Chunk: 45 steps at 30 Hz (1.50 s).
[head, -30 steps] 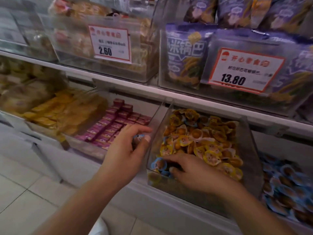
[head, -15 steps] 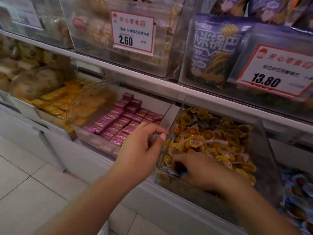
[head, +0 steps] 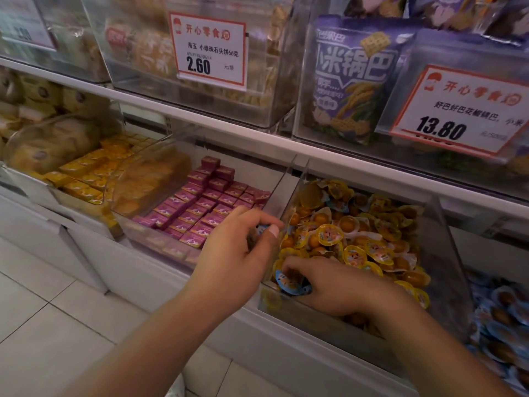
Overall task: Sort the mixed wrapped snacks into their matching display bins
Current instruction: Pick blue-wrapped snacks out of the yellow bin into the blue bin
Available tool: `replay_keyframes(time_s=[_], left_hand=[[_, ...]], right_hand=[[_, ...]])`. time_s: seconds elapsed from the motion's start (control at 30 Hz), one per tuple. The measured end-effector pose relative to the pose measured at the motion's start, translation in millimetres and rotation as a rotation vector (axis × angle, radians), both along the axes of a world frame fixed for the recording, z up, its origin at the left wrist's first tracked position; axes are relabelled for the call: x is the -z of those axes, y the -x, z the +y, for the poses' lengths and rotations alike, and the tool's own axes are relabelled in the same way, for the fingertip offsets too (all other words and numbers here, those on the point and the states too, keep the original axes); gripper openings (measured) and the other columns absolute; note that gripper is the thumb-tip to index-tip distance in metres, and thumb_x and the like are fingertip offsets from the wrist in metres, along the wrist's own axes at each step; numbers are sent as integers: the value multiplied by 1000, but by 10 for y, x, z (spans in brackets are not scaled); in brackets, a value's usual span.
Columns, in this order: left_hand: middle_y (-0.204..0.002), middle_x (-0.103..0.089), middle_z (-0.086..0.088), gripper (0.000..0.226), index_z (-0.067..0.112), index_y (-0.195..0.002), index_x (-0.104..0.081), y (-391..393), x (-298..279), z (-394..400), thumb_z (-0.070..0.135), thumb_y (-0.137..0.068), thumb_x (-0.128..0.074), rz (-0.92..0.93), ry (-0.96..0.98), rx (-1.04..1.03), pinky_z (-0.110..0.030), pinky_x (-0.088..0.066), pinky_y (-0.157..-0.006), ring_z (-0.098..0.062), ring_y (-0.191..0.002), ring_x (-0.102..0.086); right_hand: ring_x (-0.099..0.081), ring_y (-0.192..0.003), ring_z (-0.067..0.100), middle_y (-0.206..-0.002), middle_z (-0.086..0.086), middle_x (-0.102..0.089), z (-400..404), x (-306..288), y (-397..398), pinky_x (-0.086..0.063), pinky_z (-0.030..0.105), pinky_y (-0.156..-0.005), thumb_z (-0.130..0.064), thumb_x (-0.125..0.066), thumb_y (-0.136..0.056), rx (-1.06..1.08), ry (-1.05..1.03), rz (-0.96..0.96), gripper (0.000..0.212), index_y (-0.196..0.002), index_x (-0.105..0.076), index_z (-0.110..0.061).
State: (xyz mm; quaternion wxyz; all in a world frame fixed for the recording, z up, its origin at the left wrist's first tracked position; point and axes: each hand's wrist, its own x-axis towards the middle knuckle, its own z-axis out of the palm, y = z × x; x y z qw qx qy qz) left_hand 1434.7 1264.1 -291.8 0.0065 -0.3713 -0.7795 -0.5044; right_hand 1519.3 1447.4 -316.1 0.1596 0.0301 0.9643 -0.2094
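Observation:
A clear bin [head: 446, 253] holds several yellow-lidded snack cups [head: 355, 250]. My right hand [head: 340, 287] reaches into its front left corner, fingers curled round a blue-lidded cup [head: 289, 283] among the yellow ones. My left hand [head: 237, 259] hovers just outside the bin's left wall, thumb and fingers pinching blue-lidded cups [head: 261, 229], mostly hidden in the palm. Another bin at the far right holds several blue-lidded cups [head: 501, 313].
To the left sit a bin of pink boxes [head: 200, 207] and a bin of yellow boxes [head: 91, 170]. The shelf above carries clear bins with price cards 2.60 [head: 210, 51] and 13.80 [head: 463, 110]. White tiled floor [head: 51, 325] lies below.
The view shifted left, so the shelves slid right. My right hand dug deeper into the bin's front corner and closed on a blue-lidded cup. The left hand kept its pinch.

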Motion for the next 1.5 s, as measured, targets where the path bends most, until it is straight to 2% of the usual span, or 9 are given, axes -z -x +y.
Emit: replay_keyframes(time_s=[0.27,0.5,0.63,0.73,1.0,1.07,1.2,1.27,1.5], left_hand=[[-94,-59,17,13,36,-98,-68,-39,-33,2,35,-94,-55,5,-9,8,-16,-46,-71,0,-91,-57],[-95,-58,18,13,38,-101,-66,-204,-82,158,37,-96,-54,-10,-68,57,-11,-43,-73,3,-93,-56],[-96,-55,20,14,39,-107,-63,-416,-30,404,33,-98,-54,-52,-81,123,-9,-42,-72,4,-94,-55],[-102,-56,20,21,38,-114,-59,-526,41,619,25,-98,-57,-94,-25,152,-16,-44,-77,3,-95,-55],[-112,-61,13,29,36,-118,-58,-594,128,929,17,-96,-59,-112,-68,123,-5,-42,-79,8,-100,-55],[-114,-61,16,32,40,-118,-57,-619,127,975,19,-95,-62,-79,-131,127,-8,-44,-84,7,-104,-56],[-110,-65,22,40,48,-116,-57,-714,104,1074,21,-89,-71,-86,-205,142,-12,-47,-85,5,-103,-60],[-103,-66,27,39,52,-107,-61,-750,76,1110,22,-85,-75,-46,-223,109,-7,-43,-79,6,-95,-60],[-106,-67,24,40,45,-110,-68,-908,37,1195,18,-82,-77,-35,-276,177,-8,-46,-82,5,-100,-63]], right_hand=[[-62,-89,2,-95,-11,-71,-63,62,-26,-53,35,-82,-29,-68,-90,59,103,185,12,-102,-71,-27],[-66,-92,-7,-95,-27,-72,144,-89,-162,-49,10,-76,-27,-74,-87,679,532,692,14,-98,-73,-36],[-71,-101,19,-102,0,-77,250,-146,-275,-52,46,-99,-32,-74,-87,1057,946,741,22,-106,-74,-21],[-71,-101,27,-102,8,-76,269,-205,-367,-52,53,-98,-21,-71,-90,1141,1027,729,14,-103,-74,-17],[-72,-93,30,-104,20,-74,354,-349,-586,-58,43,-87,-10,-61,-91,1139,1406,616,20,-106,-73,-3],[-71,-98,30,-103,16,-75,365,-352,-646,-56,43,-91,-4,-61,-92,1123,1277,684,18,-103,-73,-9],[-68,-87,-2,-96,-11,-73,331,-412,-766,-50,9,-77,1,-65,-89,864,619,825,31,-96,-71,-28],[-66,-89,-7,-96,-12,-72,301,-414,-804,-47,5,-74,2,-66,-86,800,528,830,30,-101,-71,-24],[-71,-102,23,-109,12,-74,249,-519,-976,-57,37,-84,-19,-60,-95,933,1366,672,21,-112,-71,-11]])
